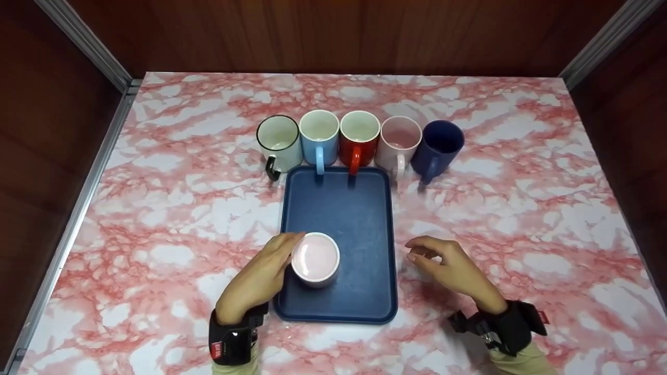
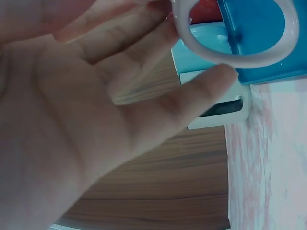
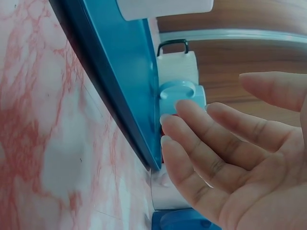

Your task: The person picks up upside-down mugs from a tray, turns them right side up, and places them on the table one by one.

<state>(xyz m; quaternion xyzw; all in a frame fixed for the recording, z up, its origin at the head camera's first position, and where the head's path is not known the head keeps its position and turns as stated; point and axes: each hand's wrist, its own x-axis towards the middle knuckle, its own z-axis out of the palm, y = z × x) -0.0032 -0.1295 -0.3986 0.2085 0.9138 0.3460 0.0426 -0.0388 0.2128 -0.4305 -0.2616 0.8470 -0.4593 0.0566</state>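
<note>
A pale pink mug stands on the near left part of the dark blue tray. Its top appears as a smooth pink disc inside a white rim; whether this is its base or something within it I cannot tell. My left hand lies along the mug's left side, fingers mostly straight and fingertips touching it. In the left wrist view, those fingers reach the mug's ring-shaped handle; the thumb is hard to make out. Right of the tray, my right hand hovers with loosely bent fingers and holds nothing.
Beyond the tray stand a white mug with black handle, a light blue mug, a red mug, another pink mug and a dark blue mug, side by side. Wooden panels enclose the marbled table.
</note>
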